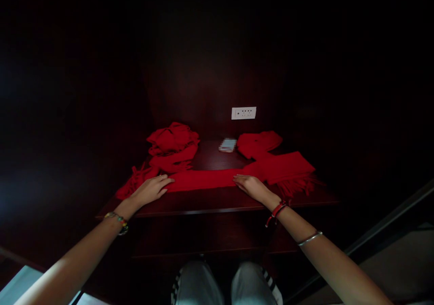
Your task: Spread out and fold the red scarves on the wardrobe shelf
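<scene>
A red fringed scarf (203, 179) lies across a dark wooden shelf, its middle stretched into a flat, narrow band. My left hand (152, 190) rests at the band's left part with fingers extended over the cloth. On the right, my right hand (252, 187) lies palm down, its fingertips on the band. Neither hand is visibly gripping the fabric. Behind my left hand is a bunched heap of red cloth (172, 140). Beyond my right hand, more red fabric (288, 166) spreads out and ends in a fringe.
The dark shelf (217, 201) has its front edge just below my hands, with a lower shelf (210, 237) under it. A blurred pale object (228, 145) sits near the back. A white socket plate (243, 113) is on the back wall. My knees (200, 282) are close below.
</scene>
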`<act>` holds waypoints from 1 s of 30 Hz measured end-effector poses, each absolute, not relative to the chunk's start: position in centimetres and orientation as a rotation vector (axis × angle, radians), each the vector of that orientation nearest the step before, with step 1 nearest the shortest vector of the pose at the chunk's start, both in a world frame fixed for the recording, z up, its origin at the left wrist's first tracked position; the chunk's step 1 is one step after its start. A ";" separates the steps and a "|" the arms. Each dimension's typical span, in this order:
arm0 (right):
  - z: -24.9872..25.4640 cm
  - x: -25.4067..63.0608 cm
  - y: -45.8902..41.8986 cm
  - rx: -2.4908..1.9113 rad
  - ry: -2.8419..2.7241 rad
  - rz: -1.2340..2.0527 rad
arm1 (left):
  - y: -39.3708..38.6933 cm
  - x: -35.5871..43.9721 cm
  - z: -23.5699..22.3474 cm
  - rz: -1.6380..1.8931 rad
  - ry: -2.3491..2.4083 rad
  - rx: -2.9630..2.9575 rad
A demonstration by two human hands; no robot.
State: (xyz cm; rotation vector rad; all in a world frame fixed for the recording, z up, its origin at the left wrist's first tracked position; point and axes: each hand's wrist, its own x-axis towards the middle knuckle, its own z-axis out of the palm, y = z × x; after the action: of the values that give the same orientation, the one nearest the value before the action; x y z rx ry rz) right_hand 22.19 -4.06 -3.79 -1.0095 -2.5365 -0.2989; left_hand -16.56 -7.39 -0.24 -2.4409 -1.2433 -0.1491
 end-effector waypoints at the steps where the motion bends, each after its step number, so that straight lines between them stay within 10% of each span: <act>1: -3.7 22.3 -4.1 -1.035 -2.543 -0.318 | -7.3 -17.0 -0.4 -0.148 -1.275 -2.434; 30: -4.0 23.6 -3.9 -1.041 -2.509 -0.254 | -5.7 -24.0 0.2 -0.112 -1.567 -2.377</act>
State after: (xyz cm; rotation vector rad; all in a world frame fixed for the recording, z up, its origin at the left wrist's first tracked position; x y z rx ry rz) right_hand 23.64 -3.93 -4.01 -1.0410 -2.5086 -0.2537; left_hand -23.97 -5.74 0.21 -2.3774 -1.5668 -0.1120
